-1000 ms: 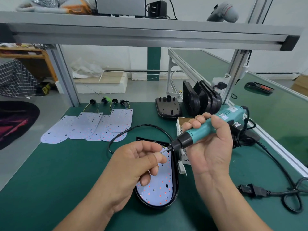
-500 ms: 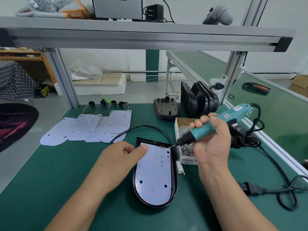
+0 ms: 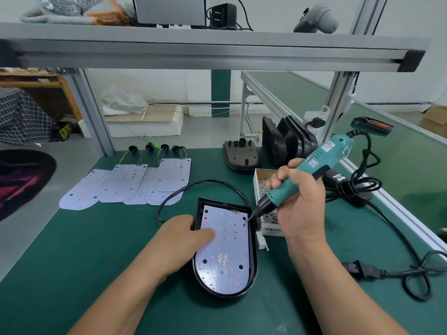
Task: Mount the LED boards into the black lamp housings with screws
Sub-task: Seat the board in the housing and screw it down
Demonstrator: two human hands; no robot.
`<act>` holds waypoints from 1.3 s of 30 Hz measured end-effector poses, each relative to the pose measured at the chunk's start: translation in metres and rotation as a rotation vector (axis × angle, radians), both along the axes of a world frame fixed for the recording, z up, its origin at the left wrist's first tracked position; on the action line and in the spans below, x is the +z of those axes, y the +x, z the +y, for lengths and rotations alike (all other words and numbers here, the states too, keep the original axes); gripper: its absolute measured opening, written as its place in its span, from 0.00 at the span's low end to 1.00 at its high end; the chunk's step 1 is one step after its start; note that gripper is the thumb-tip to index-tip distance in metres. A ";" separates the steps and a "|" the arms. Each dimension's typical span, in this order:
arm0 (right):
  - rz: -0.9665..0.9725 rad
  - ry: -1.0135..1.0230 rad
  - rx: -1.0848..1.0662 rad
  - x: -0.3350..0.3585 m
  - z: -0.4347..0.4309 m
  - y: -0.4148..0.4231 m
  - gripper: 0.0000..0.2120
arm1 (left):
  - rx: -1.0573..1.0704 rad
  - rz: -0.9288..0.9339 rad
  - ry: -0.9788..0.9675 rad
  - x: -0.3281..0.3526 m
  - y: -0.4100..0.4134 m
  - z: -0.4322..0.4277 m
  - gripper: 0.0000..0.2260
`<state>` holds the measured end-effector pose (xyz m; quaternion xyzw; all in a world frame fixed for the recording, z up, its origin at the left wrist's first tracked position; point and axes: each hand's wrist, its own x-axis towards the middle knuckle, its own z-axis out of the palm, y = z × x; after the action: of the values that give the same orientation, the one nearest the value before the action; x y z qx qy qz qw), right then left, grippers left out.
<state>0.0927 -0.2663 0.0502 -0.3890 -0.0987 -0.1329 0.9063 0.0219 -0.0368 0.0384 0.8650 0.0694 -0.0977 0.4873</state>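
Clasping the black lamp housing [image 3: 254, 263] by its left wall, thumb on the LED board [image 3: 229, 252] inside, the left hand [image 3: 183, 238] holds it lengthwise, rounded end nearest. The right hand [image 3: 300, 206] grips the screwdriver [image 3: 314, 164], tip at the board's far-right corner. A cardboard box [image 3: 258, 176] alongside holds screws [image 3: 262, 187].

The bench mat [image 3: 72, 262] was dark green, and on it the housing [image 3: 253, 269] was glossy black around a white LED board [image 3: 229, 252] dotted with red and orange. The screwdriver [image 3: 307, 170] was teal with a black nose, and the screws [image 3: 271, 217] were silvery in a white box [image 3: 272, 230]. At the far left, a cloth [image 3: 21, 117] showed a black-and-white check.
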 end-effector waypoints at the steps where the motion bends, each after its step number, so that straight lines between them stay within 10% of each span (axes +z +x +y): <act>1: -0.003 -0.020 -0.002 0.000 0.000 0.000 0.09 | 0.005 0.000 0.002 0.000 0.000 0.000 0.29; 39: -0.201 -0.476 0.128 0.007 0.016 -0.010 0.21 | 0.027 0.008 0.012 0.007 -0.003 -0.009 0.24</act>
<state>0.0824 -0.2503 0.0570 -0.5691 -0.2409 -0.0864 0.7814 0.0188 -0.0456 0.0456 0.8666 0.0836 -0.0939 0.4830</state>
